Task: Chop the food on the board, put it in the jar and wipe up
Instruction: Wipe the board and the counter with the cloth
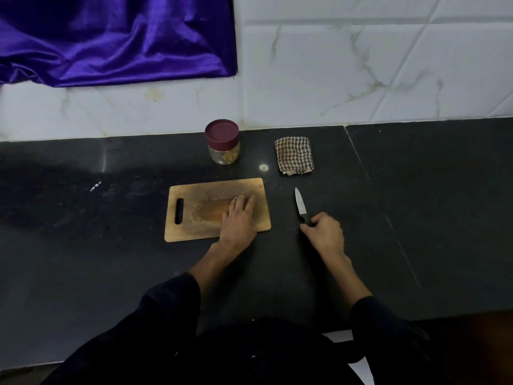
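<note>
On the dark stone surface (416, 207), the worn wooden chopping board (194, 215) looks bare of food; the left hand (239, 218) rests flat, fingers straight. The right hand (326, 232) grips the black-handled knife (301, 208). Far off, the maroon-lidded glass jar (223, 141) holds bits, left of the folded checked cloth (294, 156). Wiping seems next: release knife, fetch cloth.

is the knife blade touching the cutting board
Apart. The head view shows bare dark counter between the knife and the cutting board.
</note>
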